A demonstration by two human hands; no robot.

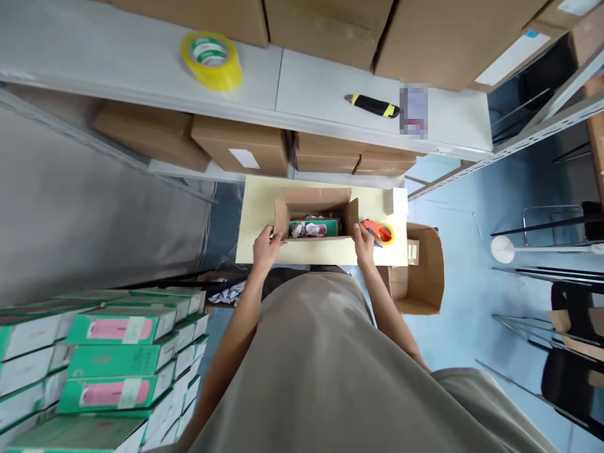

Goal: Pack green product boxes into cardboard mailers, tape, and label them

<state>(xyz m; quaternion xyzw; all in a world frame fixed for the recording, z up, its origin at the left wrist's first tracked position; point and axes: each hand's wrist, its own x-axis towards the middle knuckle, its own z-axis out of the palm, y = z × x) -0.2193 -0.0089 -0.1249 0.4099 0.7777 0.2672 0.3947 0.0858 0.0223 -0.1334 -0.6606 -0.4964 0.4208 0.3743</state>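
A small brown cardboard box (317,196) stands with its flaps up on a pale table (259,195) in front of me. Inside it lies a green box (333,226) with crumpled paper (306,229) about it. My left hand (267,248) pinches the near left corner of the cardboard box. At the near right corner, my right hand (363,245) grips the same box between thumb and fingers. Just right of that hand sits an orange tape dispenser (377,231) with a yellow roll.
Above the table, a grey shelf (321,82) carries a yellow tape roll (212,60), a utility knife (375,106) and large cartons (325,28). Green boxes (116,358) are stacked at lower left. An open carton (427,277) is right of the table; chairs (566,377) stand farther right.
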